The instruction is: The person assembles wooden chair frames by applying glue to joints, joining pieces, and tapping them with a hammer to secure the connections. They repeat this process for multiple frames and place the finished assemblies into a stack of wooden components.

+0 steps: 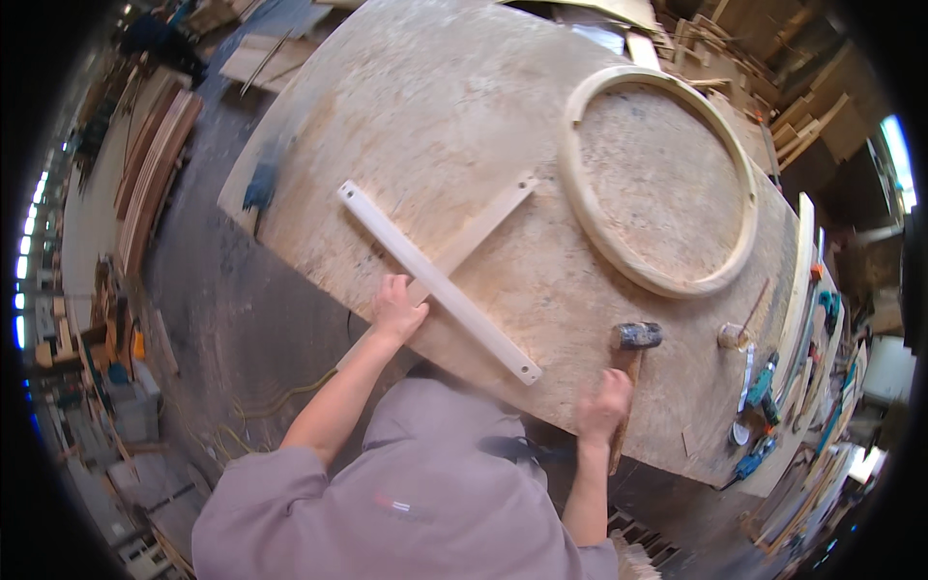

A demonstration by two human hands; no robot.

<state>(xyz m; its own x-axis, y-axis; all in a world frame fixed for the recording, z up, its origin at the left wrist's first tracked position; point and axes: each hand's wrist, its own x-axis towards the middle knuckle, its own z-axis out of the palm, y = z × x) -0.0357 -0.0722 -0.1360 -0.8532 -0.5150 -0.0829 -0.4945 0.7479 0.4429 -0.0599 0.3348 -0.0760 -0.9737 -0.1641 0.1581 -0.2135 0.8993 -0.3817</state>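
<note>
Two pale wooden bars, crossed into an X-shaped brace (475,308), lie at the near edge of the worktable, with drilled holes at the ends that show. My left hand (397,308) grips the lower bar just beside the crossing; part of that bar is hidden under my hand and forearm. A mallet (638,336) with a dark, worn head and wooden handle rests on the table to the right. Blurred, with its fingers curled, my right hand (603,406) is at the mallet's handle; whether it grasps the handle cannot be told. Farther back lies a round wooden ring (736,246) with notches in its rim.
The plywood worktable (435,94) has a small pot (734,336) with a stick in it. Along its right side are a teal cordless drill (761,384), a blue power tool (754,460) and long strips. Stacked boards (156,174) stand left; a yellow cord (290,397) crosses the floor.
</note>
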